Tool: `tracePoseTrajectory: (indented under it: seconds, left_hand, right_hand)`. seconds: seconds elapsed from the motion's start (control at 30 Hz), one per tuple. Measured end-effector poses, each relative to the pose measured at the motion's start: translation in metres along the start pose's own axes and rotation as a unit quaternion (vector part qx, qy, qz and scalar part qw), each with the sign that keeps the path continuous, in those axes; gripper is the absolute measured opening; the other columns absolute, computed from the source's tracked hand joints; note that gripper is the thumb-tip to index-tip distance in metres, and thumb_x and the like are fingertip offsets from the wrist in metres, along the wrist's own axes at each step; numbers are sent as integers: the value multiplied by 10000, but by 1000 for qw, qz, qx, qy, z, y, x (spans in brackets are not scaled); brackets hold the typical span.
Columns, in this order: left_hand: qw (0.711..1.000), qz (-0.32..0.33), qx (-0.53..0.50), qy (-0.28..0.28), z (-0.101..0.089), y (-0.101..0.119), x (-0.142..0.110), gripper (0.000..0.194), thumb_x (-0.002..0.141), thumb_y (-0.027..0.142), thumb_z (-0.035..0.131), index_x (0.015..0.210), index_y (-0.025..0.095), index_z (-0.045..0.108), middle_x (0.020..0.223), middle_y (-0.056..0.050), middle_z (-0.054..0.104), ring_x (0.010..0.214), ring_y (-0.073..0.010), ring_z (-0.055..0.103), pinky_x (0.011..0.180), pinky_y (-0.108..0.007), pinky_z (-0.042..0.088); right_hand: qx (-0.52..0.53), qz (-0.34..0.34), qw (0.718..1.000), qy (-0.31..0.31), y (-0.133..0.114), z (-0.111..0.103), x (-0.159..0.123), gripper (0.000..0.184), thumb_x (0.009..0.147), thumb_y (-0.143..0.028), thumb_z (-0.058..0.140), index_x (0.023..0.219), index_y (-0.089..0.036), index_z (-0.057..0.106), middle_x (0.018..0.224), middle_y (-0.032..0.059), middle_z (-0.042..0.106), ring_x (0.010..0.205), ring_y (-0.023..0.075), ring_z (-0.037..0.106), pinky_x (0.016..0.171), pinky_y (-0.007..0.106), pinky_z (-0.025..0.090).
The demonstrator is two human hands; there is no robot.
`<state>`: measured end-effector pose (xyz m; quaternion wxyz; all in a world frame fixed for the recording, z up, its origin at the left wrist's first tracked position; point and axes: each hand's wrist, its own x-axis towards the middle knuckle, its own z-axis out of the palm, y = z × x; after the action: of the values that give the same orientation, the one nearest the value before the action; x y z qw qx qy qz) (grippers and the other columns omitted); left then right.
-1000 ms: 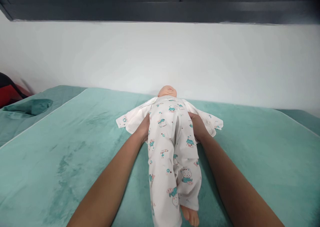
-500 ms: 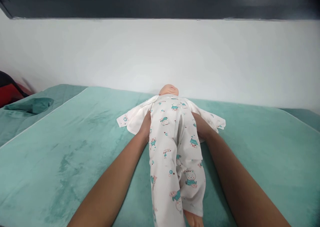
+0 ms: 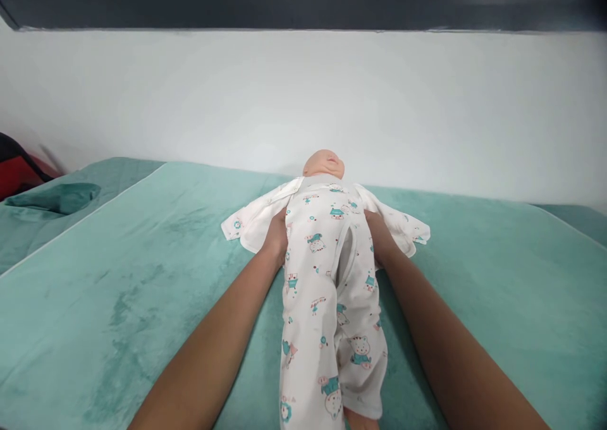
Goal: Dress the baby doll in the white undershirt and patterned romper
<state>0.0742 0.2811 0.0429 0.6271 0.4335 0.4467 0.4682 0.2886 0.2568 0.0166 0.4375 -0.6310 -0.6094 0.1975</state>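
A baby doll (image 3: 327, 163) lies on its back with its head toward the wall, wearing white pants (image 3: 310, 265) printed with teal and pink cartoon animals. Beneath its upper body a matching white baby shirt (image 3: 258, 218) is spread, its sleeves stretched out to both sides. My left hand (image 3: 276, 237) holds the doll's left-hand side in the view, at the waist. On the opposite side my right hand (image 3: 380, 235) grips it at the same height. The fingers of both hands are hidden behind the doll's body. One bare foot (image 3: 360, 421) shows below the shorter-looking pant leg.
A teal plush bed cover (image 3: 156, 278) spreads under everything. Behind it rises a white wall (image 3: 303, 95), with a dark cabinet or shelf edge (image 3: 303, 12) above. At the far left are a crumpled teal cloth (image 3: 54, 199) and a red and black object (image 3: 19, 171).
The doll's legs and hips have shifted slightly toward me, and more of its head shows. Both my hands stay at its sides.
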Motion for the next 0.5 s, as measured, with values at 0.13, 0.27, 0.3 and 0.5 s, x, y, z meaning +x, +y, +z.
tracePoseTrajectory:
  seconds: [0.13,0.27,0.3,0.5]
  left_hand:
    - [999,27,38,-11,-3,5,-1,255,802,394,553,797,172,679,734,-44,711,821,-256,636,795,-398,531]
    - [983,97,157,-18,-9,10,-1,175,742,262,604,819,152,716,927,-66,755,957,-291,632,896,-404,499]
    - [977,112,183,-16,-11,11,0,188,732,238,609,850,153,728,971,-68,756,990,-296,631,918,-405,490]
    - [938,206,264,95,-18,7,10,248,830,245,554,981,200,746,1115,-57,731,1060,-242,635,995,-381,456]
  right_hand:
    - [11,0,1000,-2,-8,-2,-5,277,743,-369,527,784,-152,693,903,88,722,870,270,595,821,397,467]
    - [50,25,998,4,-11,-1,-10,306,738,-346,535,900,-152,707,920,66,727,839,243,610,781,360,479]
    - [58,35,998,11,-10,0,-11,310,731,-337,540,916,-152,707,916,62,728,831,241,611,760,349,478]
    - [-27,57,995,82,-2,2,-10,276,746,-274,494,884,-179,713,882,54,728,795,227,609,709,326,445]
